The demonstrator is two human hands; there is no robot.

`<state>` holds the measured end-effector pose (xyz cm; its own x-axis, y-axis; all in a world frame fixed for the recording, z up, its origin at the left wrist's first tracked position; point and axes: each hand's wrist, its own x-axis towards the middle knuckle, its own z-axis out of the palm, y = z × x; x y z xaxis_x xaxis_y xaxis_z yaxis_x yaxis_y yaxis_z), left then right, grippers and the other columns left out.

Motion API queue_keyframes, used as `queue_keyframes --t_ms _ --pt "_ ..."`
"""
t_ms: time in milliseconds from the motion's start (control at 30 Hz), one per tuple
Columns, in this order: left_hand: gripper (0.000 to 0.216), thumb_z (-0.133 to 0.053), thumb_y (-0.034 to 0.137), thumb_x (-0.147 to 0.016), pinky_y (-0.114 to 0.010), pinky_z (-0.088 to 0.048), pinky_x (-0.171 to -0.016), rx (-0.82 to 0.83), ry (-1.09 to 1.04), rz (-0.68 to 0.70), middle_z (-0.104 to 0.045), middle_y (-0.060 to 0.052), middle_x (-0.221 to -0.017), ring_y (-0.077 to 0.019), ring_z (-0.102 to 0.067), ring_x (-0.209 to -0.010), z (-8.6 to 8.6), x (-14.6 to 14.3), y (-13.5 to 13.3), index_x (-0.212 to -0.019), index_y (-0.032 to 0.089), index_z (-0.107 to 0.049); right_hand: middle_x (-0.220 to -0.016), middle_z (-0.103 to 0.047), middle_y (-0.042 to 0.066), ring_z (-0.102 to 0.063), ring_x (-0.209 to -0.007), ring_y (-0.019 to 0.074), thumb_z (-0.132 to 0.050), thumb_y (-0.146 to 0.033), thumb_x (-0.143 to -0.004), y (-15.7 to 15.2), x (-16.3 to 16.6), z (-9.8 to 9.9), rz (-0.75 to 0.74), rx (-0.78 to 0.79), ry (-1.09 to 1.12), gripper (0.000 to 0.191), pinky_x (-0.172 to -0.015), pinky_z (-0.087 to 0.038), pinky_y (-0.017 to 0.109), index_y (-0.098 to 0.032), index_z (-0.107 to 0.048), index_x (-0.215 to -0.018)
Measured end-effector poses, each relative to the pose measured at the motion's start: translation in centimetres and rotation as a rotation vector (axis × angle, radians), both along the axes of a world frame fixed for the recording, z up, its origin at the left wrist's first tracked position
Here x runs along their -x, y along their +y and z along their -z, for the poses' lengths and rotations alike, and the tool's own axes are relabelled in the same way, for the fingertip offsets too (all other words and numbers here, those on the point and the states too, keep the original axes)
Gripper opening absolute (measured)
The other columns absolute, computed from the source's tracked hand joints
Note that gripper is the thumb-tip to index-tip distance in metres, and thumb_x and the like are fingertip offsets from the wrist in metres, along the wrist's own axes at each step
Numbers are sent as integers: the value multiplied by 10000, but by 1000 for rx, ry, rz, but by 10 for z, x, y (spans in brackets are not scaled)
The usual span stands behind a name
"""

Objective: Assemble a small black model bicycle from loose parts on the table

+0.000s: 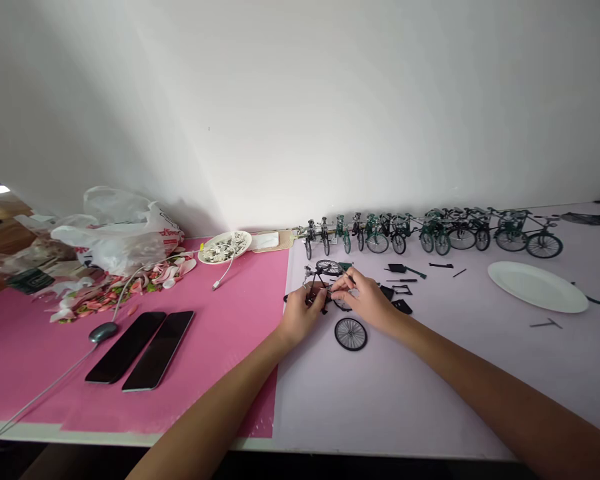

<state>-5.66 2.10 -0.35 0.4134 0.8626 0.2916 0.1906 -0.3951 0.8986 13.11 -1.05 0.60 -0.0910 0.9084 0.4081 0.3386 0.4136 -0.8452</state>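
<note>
My left hand is closed around the dark frame of a miniature bicycle, partly hidden by the fingers. Close against it, my right hand pinches at the bicycle's right side; a thin piece shows by its fingertips, too small to name. One small spoked wheel shows just above the hands. A loose black wheel lies flat on the table in front of them. Beside my right hand are several small black parts, among them flat plates and a small frame.
A row of miniature bicycles stands along the wall. To the right lies a white oval plate. On the pink side are two phones, a mouse, a plate of small white pieces, petals and plastic bags.
</note>
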Motion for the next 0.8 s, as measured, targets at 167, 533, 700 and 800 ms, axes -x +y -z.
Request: queue_keyframes --t_ms 167,533,700,800 --pt "344 -520 447 -990 -254 -508 -634 -33 32 30 -680 -52 -770 -153 -647 -688 -2 1 -2 -1005 139 -671 -807 -714 19 -690 -774 221 -708 -370 -842 2 0 2 52 2 1 445 -702 -547 352 -271 -281 -760" --pt "378 -595 480 -944 -256 -526 -641 65 -58 37 -700 -75 -835 -134 -643 -660 -9 -2 -7 -1026 120 -672 -938 -746 77 -727 -1001 276 -662 -508 -885 3 2 5 109 -32 75 460 -759 -558 376 -272 -287 -760" --pt "407 -621 512 -924 -254 -531 -638 77 -83 30 -705 -71 -840 -130 -646 -655 -7 -2 -5 -1038 124 -673 -916 -748 83 -725 -996 280 -656 -466 -893 5 0 7 98 -41 101 441 -756 -567 389 -274 -278 -773" --pt "419 -626 520 -920 -260 -538 -647 82 -83 35 -711 -79 -855 -131 -653 -662 -6 -1 -4 -1035 119 -674 -947 -749 77 -719 -972 265 -658 -446 -890 5 0 8 85 -23 111 425 -753 -563 382 -273 -283 -790"
